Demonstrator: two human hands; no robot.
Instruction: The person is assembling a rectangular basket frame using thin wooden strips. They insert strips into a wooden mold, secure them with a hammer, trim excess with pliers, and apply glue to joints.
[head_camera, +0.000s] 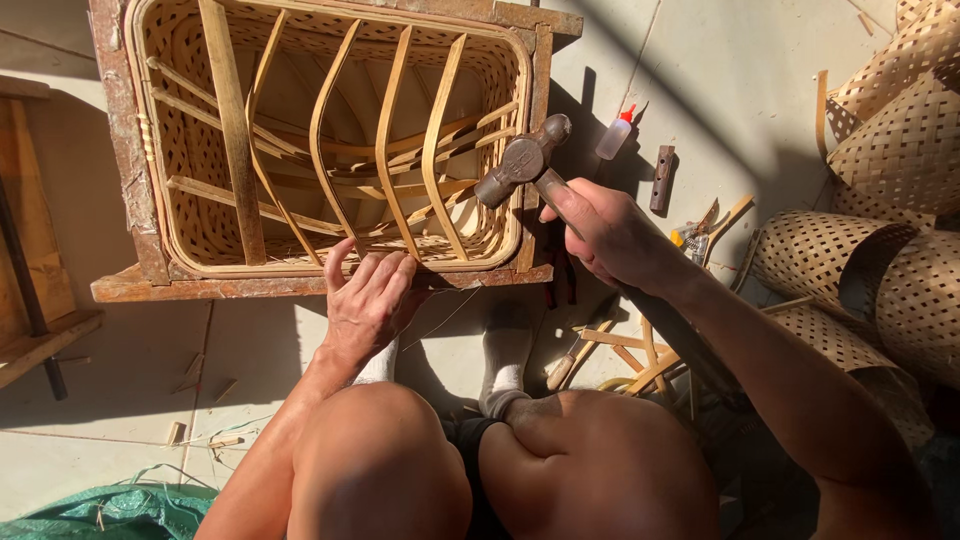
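Here the right hand (610, 238) has its fingers wrapped tight round a hammer (522, 160), its head over the near right corner of the woven basket (330, 140) in its wooden frame (125, 150). The left hand (365, 300) rests on the basket's near rim, fingers loosely spread, gripping nothing. A small glue bottle (614, 135) lies on the floor (740, 90) just beyond.

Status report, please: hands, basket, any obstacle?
Right hand grips hammer, raised. Left hand presses woven basket rim in wooden frame. Nothing between.
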